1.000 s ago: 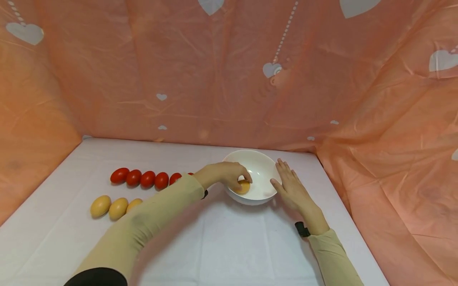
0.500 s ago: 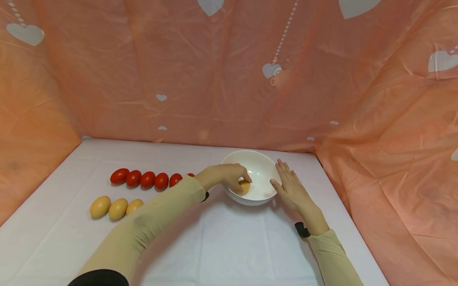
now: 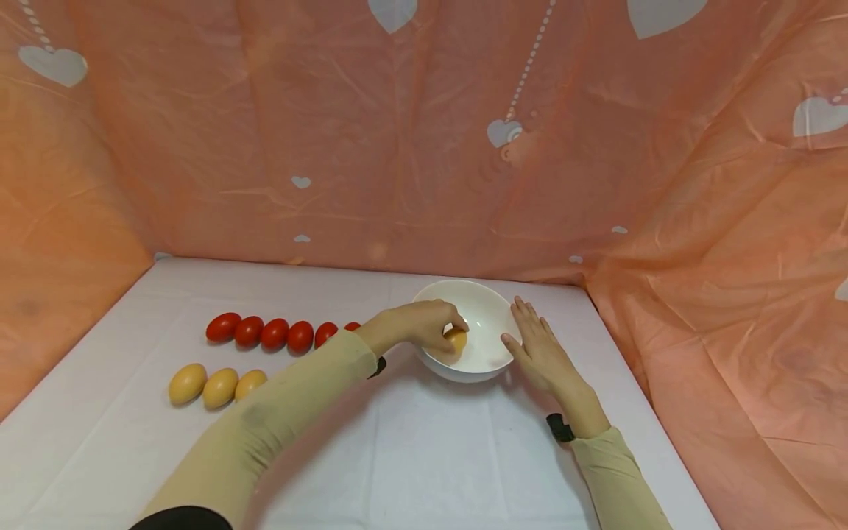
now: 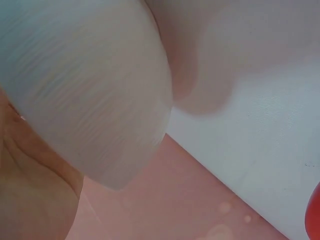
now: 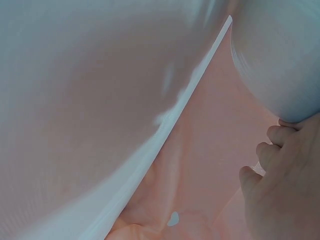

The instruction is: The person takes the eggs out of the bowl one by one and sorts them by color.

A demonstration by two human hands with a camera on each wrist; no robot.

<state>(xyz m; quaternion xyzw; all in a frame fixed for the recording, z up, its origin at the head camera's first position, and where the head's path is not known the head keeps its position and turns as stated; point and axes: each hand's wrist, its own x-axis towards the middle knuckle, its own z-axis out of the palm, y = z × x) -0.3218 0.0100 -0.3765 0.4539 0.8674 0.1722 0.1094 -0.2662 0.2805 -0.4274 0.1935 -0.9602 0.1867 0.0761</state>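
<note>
In the head view a white bowl (image 3: 490,331) stands on the white table, right of the middle. My left hand (image 3: 430,324) reaches over its left rim, and the curled thumb and fingers hold a yellow egg (image 3: 456,338) inside the bowl. My right hand (image 3: 545,357) lies along the bowl's right side with straight fingers, the thumb at the rim. The left wrist view shows the bowl's outer wall (image 4: 100,100) covering most of my left hand (image 4: 40,185). In the right wrist view, my right hand's fingertips meet the bowl (image 5: 280,55).
Red egg-shaped things (image 3: 274,334) form a row at the left, the last partly behind my left sleeve. Several yellow eggs (image 3: 220,388) lie nearer the front. An orange cloth (image 3: 397,147) with pale hearts hangs behind the table and at both sides.
The yellow egg in my left hand has shifted slightly up and to the right within the bowl. My right hand has stayed at the bowl's side.
</note>
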